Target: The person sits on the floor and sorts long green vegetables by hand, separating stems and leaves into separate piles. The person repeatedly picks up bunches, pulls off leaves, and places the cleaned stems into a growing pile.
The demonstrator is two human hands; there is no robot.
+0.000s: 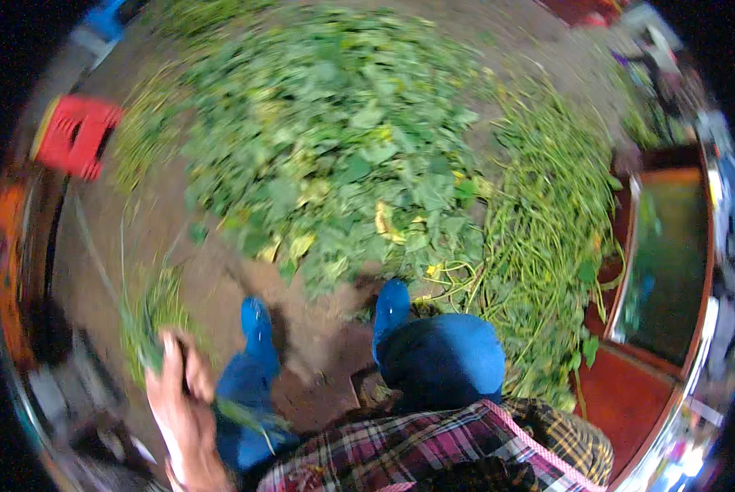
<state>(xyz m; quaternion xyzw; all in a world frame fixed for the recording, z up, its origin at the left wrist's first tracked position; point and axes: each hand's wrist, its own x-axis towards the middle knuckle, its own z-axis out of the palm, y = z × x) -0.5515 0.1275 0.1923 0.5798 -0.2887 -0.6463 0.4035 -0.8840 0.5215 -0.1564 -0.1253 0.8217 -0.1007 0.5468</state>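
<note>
My left hand (180, 393), low on the left side of the view, grips a small bunch of long thin green stalks (148, 350). Their thin ends fan out beyond the fingers, and another part pokes out behind the hand above my left leg. Motion blurs both hand and stalks. My right hand is out of view; a yellow-and-black plaid sleeve (561, 424) shows at lower right. Before my feet lies a wide heap of green leaves (343, 141), a few of them yellowed. Long green stems (540, 215) lie piled along the heap's right side.
My blue boots (258, 326) stand on a brown floor (213, 258). A red plastic stool or crate (78, 136) stands at the left. On the right is a red cabinet (626, 393) with a glass panel (666, 264). More grass-like greens (149, 129) lie left of the heap.
</note>
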